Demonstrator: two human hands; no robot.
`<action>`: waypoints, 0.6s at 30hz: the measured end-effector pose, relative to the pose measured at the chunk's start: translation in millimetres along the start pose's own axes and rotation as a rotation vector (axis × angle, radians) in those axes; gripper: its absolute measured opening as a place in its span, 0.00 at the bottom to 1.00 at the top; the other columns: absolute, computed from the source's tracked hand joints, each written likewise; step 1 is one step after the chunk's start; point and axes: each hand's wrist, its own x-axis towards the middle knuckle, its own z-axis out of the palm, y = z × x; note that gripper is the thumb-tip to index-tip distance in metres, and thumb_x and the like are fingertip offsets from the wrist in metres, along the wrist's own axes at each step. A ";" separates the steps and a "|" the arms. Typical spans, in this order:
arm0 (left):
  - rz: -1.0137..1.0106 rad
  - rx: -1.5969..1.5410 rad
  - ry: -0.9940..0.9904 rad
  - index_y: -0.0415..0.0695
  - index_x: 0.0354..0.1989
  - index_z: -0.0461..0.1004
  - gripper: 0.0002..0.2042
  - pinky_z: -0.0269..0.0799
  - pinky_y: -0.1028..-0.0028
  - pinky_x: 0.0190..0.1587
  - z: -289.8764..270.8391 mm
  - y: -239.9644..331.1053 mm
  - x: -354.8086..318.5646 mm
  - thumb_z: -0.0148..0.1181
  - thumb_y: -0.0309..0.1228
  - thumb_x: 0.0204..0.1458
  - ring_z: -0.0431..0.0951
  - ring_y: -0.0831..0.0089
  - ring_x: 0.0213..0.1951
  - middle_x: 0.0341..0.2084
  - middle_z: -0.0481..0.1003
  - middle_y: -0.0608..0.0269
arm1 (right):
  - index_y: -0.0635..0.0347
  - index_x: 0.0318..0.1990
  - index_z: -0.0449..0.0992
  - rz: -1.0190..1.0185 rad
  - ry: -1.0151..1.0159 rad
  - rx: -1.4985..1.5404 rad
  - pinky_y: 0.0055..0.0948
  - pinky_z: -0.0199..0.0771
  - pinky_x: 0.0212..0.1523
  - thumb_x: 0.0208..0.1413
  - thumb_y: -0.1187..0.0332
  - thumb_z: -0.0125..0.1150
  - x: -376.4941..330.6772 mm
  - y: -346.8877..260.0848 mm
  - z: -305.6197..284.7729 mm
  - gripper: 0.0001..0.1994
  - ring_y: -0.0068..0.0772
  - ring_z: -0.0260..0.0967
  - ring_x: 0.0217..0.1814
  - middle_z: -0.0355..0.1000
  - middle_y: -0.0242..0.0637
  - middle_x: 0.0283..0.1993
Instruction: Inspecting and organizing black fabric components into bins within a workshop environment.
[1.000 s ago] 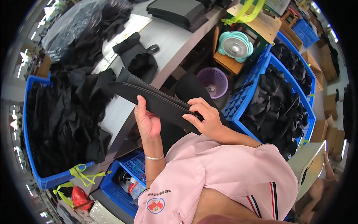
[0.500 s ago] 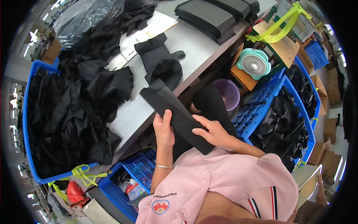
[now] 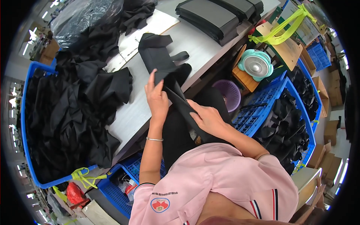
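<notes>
in a cluttered workroom, one pale grey worktop (image 3: 204,56) carries two stacks of dark panels (image 3: 210,18). one blue crate (image 3: 52,183) heaped with black cloth (image 3: 71,120) stands at left, two filled blue crates (image 3: 257,117) at right; one purple basket (image 3: 234,99) and one teal fan (image 3: 257,64) sit between. one black fabric piece (image 3: 182,106) slants off the worktop's edge, the right hand (image 3: 208,117) closed on it; the left hand's (image 3: 156,99) grip cannot be told.

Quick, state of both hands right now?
Left hand: at the long black fabric strip; whether it grips cannot be told.
Right hand: closed, holding that strip.
</notes>
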 end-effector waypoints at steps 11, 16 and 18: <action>0.215 -0.041 0.049 0.40 0.65 0.65 0.34 0.70 0.68 0.49 -14.4 65.3 -70.6 0.62 0.16 0.45 0.69 0.59 0.55 0.64 0.63 0.49 | 0.65 0.56 0.68 0.095 0.250 0.530 0.29 0.72 0.54 0.60 0.76 0.55 60.5 47.6 28.8 0.16 0.31 0.68 0.55 0.71 0.39 0.53; 0.090 -0.210 0.038 0.37 0.70 0.54 0.42 0.63 0.61 0.60 -17.9 71.6 -102.8 0.67 0.24 0.42 0.61 0.51 0.64 0.68 0.56 0.45 | 0.58 0.57 0.69 0.521 0.200 1.474 0.37 0.79 0.46 0.68 0.57 0.51 53.0 3.1 -8.8 0.18 0.31 0.73 0.49 0.72 0.36 0.52; 0.104 -0.149 0.068 0.36 0.69 0.54 0.41 0.64 0.62 0.58 -10.6 79.0 -101.0 0.64 0.22 0.43 0.60 0.53 0.65 0.69 0.55 0.45 | 0.58 0.56 0.69 0.515 0.221 1.503 0.36 0.79 0.46 0.67 0.58 0.51 49.3 -0.7 -14.3 0.17 0.31 0.74 0.49 0.72 0.36 0.52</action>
